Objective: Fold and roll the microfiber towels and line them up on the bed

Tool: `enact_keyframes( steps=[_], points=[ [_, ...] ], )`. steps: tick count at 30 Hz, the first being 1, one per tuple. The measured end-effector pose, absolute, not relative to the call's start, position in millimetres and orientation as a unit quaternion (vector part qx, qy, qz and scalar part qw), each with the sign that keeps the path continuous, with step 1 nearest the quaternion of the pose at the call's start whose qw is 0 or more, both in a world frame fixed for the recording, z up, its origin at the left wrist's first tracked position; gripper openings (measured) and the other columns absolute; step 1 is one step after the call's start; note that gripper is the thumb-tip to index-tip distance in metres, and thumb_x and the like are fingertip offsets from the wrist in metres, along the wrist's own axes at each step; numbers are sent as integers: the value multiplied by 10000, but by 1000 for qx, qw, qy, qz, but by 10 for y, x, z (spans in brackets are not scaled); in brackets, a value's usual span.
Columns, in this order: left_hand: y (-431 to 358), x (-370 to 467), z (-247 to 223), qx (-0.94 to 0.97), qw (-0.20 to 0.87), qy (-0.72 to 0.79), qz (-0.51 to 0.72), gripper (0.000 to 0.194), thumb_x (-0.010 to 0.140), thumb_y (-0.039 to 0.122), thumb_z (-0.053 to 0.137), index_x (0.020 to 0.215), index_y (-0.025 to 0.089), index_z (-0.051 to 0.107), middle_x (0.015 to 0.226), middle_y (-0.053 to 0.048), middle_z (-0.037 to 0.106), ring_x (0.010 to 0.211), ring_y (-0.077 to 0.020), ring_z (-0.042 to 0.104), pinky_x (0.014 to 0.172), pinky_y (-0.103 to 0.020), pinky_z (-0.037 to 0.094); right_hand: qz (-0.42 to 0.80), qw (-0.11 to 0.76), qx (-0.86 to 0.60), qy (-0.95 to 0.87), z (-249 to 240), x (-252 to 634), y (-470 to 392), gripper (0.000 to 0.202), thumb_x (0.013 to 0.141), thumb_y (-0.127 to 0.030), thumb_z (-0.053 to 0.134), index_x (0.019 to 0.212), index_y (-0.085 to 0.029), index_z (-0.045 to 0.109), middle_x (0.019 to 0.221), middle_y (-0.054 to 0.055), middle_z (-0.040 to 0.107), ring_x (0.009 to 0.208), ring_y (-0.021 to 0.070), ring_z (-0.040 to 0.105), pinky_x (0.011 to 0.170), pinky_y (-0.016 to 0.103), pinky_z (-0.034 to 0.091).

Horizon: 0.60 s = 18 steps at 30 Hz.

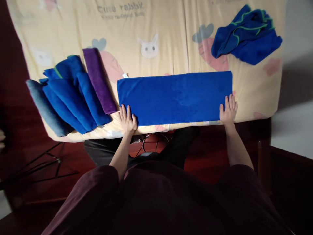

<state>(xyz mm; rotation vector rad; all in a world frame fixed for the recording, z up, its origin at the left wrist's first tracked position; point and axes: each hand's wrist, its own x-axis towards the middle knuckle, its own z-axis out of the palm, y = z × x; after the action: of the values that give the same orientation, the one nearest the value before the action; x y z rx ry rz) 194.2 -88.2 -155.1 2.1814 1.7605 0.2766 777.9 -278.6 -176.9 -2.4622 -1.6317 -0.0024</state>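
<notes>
A blue towel [174, 98] is laid flat in a long rectangle along the near edge of the table [168, 36], which is covered by a rabbit-print cloth. Its left end is touched by the left hand [127, 121] and its right end by the right hand [228, 111]; both hands are opened flat, with nothing gripped. Rolled towels [70, 98] are grouped at the left, with a purple towel [99, 80] beside them. A crumpled blue cloth [246, 37] is seen at the far right.

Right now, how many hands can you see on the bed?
2: the left hand at the near left corner of the flat blue towel, the right hand at its near right corner.
</notes>
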Motion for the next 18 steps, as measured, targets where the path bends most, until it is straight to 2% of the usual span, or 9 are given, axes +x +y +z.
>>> enact_keyframes(
  steps=[4,8,11,13,15,18],
  points=[
    [-865,1892,-1603,762,159,618,112,695,1048,376,391,1687,107,336,1786,-194,170,1679,-316,106,1337,-609,107,26,80,-844,-530,-1714,7724,-2765,666,1137,-466,221,1695,-123,339,1778,100,250,1669,221,183,1366,483,154],
    [-833,1945,-1568,768,179,601,127,686,1068,390,353,1683,88,332,1781,-215,168,1679,-319,102,1336,-602,111,67,40,-865,-496,-1521,7607,-2637,657,1113,-387,253,1689,-80,322,1772,164,251,1668,250,174,1351,577,137],
    [-1000,1807,-1498,768,199,597,117,684,1077,403,324,1678,78,342,1780,-216,168,1677,-331,104,1338,-602,109,59,40,-875,-479,-1316,7399,-2566,640,1082,-355,314,1653,-74,390,1750,209,292,1665,294,178,1320,668,121],
    [-1255,1615,-1475,773,210,589,107,692,1073,404,321,1684,80,331,1778,-213,175,1674,-341,115,1339,-613,107,33,80,-870,-486,-1204,7108,-2614,634,1067,-367,345,1632,-91,432,1744,213,305,1661,314,189,1308,683,147],
    [-1568,1380,-1478,783,219,575,96,707,1062,393,332,1699,89,297,1774,-209,193,1672,-346,120,1340,-624,100,15,154,-857,-491,-1162,6654,-2752,629,1061,-392,353,1619,-122,460,1720,203,363,1642,317,256,1299,654,231],
    [-1941,1067,-1507,796,226,556,73,742,1035,369,362,1717,101,246,1771,-198,211,1673,-339,112,1345,-615,93,48,298,-836,-458,-1263,5753,-3059,590,1064,-428,329,1542,-170,561,1587,194,555,1517,295,488,1232,554,420]
  ],
)
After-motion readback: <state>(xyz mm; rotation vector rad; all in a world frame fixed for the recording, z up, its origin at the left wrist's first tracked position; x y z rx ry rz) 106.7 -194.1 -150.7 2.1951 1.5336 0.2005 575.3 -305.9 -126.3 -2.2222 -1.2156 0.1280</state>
